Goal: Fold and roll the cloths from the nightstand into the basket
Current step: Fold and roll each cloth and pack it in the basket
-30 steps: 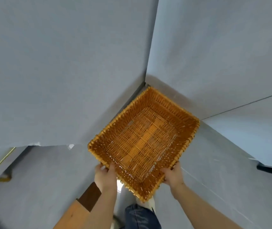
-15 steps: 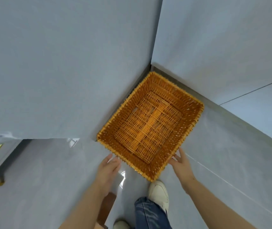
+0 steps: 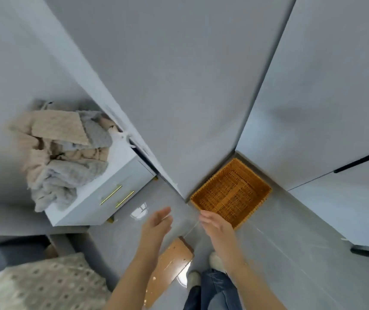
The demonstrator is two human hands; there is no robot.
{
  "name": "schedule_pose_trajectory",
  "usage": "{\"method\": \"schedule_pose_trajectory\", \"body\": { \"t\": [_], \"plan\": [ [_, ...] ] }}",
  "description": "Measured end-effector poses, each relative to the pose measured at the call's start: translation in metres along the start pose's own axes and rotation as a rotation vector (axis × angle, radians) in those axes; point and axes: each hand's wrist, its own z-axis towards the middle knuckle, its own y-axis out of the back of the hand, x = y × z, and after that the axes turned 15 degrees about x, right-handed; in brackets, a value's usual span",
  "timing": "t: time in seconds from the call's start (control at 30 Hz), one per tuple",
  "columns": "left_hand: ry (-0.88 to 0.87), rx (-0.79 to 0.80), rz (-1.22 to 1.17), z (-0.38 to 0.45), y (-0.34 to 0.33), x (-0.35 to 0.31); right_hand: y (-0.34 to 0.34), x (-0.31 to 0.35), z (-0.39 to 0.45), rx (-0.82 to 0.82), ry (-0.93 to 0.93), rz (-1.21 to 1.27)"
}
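Nearest: jeans-clad legs [image 3: 212,289] and pale shoes [image 3: 216,259] are seen at the bottom edge, standing on the grey tiled floor [image 3: 279,253].
Beside the feet: a brown wooden strip [image 3: 170,262] is set into the floor.
Lower left: a patterned grey bed cover [image 3: 40,285] is seen, blurred.
Left hand [image 3: 156,224]: held in the air over the floor, fingers spread and loose, nothing gripped.
Right hand [image 3: 217,224]: held just short of the basket's near edge, fingers extended and apart, nothing gripped; no contact with the basket is seen.
Basket [image 3: 201,198]: an orange wicker tray is set on the floor in the corner where two grey walls [image 3: 190,86] meet; nothing is seen inside it.
Nightstand [image 3: 116,175]: a white unit with two gold handles [image 3: 117,195] is placed left of the basket, well apart from it.
Cloths [image 3: 62,153]: beige and grey cloths are heaped unfolded on the nightstand top, one edge hanging over the front.
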Motion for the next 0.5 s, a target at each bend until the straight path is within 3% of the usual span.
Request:
{"method": "schedule_pose_trajectory", "body": {
  "t": [0.23,0.5],
  "plan": [
    [-0.197,-0.134,-0.193,-0.132,0.029,-0.080,-0.046,0.132,-0.057,0.219,0.116,-0.172],
    [-0.312,-0.278,-0.426,-0.221,0.095,-0.061,-0.124,0.199,-0.070,0.346,0.154,-0.396]
  ]
}}
